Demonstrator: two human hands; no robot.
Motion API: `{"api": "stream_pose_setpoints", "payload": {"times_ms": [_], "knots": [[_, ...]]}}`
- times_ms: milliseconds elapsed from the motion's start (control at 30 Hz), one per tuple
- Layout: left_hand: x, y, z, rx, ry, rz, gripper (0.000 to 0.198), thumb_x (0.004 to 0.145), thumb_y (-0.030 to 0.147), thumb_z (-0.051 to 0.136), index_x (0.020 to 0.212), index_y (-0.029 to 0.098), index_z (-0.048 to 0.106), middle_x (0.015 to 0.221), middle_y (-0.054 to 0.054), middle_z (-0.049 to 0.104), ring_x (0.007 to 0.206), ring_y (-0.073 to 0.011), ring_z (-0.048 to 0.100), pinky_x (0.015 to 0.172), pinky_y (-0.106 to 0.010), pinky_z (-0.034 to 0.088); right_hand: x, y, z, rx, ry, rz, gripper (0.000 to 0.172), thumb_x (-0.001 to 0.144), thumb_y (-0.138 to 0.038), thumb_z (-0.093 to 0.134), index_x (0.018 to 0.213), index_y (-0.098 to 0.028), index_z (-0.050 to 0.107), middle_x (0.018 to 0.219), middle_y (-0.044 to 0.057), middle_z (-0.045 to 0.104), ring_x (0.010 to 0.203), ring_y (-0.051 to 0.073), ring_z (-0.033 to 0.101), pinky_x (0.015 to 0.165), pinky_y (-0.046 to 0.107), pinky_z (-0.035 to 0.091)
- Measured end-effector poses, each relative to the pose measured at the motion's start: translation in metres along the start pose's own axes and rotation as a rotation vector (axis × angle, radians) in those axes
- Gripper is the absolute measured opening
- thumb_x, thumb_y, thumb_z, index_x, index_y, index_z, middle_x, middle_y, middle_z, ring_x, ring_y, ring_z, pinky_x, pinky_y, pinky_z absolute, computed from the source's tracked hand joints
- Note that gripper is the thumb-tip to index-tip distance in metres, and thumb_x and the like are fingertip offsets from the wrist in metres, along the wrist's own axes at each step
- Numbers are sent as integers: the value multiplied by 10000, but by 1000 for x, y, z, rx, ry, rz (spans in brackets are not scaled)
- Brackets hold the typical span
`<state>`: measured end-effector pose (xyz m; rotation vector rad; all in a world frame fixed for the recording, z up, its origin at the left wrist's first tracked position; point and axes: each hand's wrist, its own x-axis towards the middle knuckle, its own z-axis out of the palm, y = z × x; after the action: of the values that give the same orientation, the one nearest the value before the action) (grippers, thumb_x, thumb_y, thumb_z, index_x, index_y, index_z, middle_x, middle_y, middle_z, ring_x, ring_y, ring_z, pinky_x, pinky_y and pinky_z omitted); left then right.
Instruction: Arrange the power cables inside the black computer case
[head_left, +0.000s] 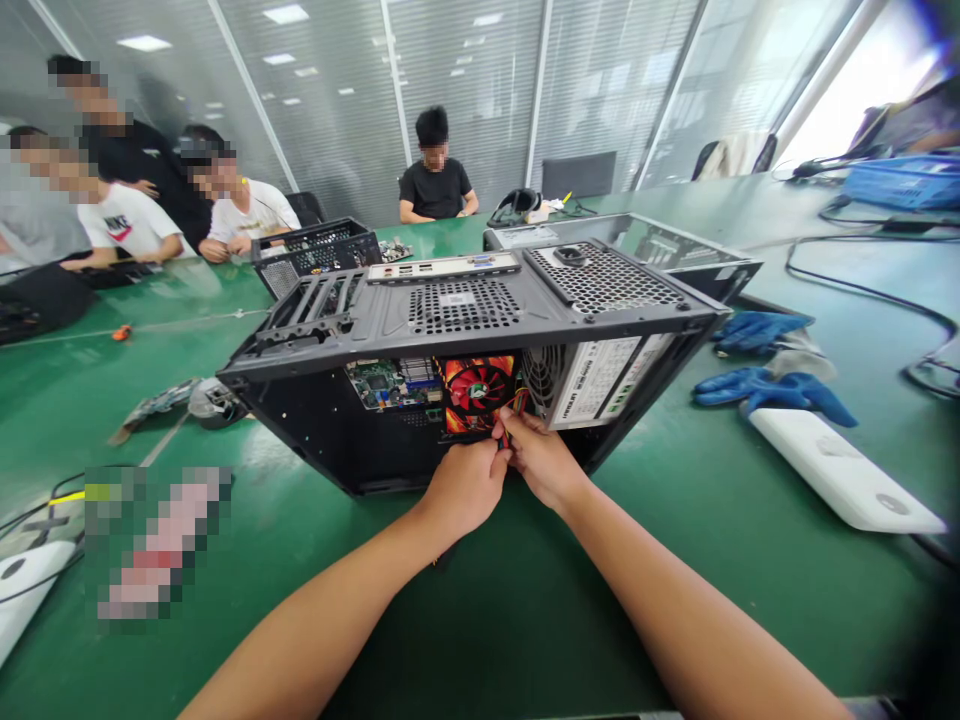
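A black computer case point(315, 430) lies in front of me with its open side facing me and its perforated back panel on top. Inside it sit a green motherboard point(379, 383), a red cooling fan point(480, 388) in a flame-patterned frame, and a labelled power supply point(600, 383). Just below the fan, my left hand point(469, 485) is closed around a bundle of coloured cables point(505, 430). My right hand point(544, 455) pinches the same cables from the right, its fingers close to the left hand's. The fingertips partly hide the cables' ends.
On the green table point(300, 610) lie blue gloves point(780, 390) and a white power strip point(840, 470) at right. Behind stand another case point(319, 250) and a side-lying metal case point(660, 240). A blue basket point(900, 182) is far right. Several people sit or stand across the table.
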<state>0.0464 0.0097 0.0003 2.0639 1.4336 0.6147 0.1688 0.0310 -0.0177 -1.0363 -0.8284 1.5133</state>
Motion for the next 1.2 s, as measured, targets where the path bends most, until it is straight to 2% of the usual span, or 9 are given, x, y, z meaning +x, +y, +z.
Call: {"api": "stream_pose_setpoints", "payload": {"times_ms": [100,233,333,400,567,767,900,1000,1200], "knots": [[0,2,-1,-211,-98,-117,255,899,270,433,683,178,533,573,-10,532,528,-139,514,545,-246,355,1,2,0,4,-22,0,451,659,-601,721,636,-185,549,496,-69,424,401,74,387,372,223,321],[0,4,-3,-806,-362,-417,331,936,406,377,690,198,453,399,94,301,321,-66,208,376,-201,161,1,3,-1,-7,-56,0,441,698,-602,688,652,-185,551,456,-70,436,330,85,419,329,226,316],[0,4,-5,-981,-418,-457,332,921,437,422,699,192,453,392,104,312,305,-47,172,354,-186,113,2,4,-2,-12,-59,-2,428,716,-583,685,652,-182,551,433,-74,432,313,79,422,329,215,316],[0,4,-3,-924,-371,-446,343,916,440,433,685,187,459,381,102,321,295,-42,185,349,-180,122,2,5,-2,-11,-56,3,420,715,-576,688,655,-185,547,436,-76,432,316,83,427,324,217,322],[1,4,0,-580,-248,-367,350,923,394,395,649,189,469,385,82,348,309,-70,293,371,-194,208,3,6,-1,-11,-41,11,424,699,-581,693,643,-192,536,467,-70,439,350,95,438,336,234,346],[0,0,0,-29,-27,-23,297,904,262,427,664,170,576,636,-48,603,625,-167,578,615,-259,389,3,3,0,-17,6,4,444,644,-586,731,615,-182,549,538,-52,463,439,76,397,398,224,316],[-4,0,3,191,32,-55,287,920,320,409,825,173,636,734,-109,651,679,-231,630,641,-310,416,3,4,0,-32,29,-8,441,656,-591,722,635,-182,557,529,-53,465,443,70,341,415,230,253],[-4,1,4,112,23,-67,277,912,324,416,771,174,602,680,-88,630,626,-212,628,597,-291,419,2,4,0,-23,35,-19,445,648,-596,730,640,-186,555,536,-49,482,443,76,361,416,237,270],[0,6,-2,-646,-308,-367,355,933,391,359,671,181,476,418,47,459,290,-81,406,350,-188,264,0,2,0,24,-16,27,440,650,-595,735,658,-186,571,477,-60,447,383,87,409,358,235,293]]}}
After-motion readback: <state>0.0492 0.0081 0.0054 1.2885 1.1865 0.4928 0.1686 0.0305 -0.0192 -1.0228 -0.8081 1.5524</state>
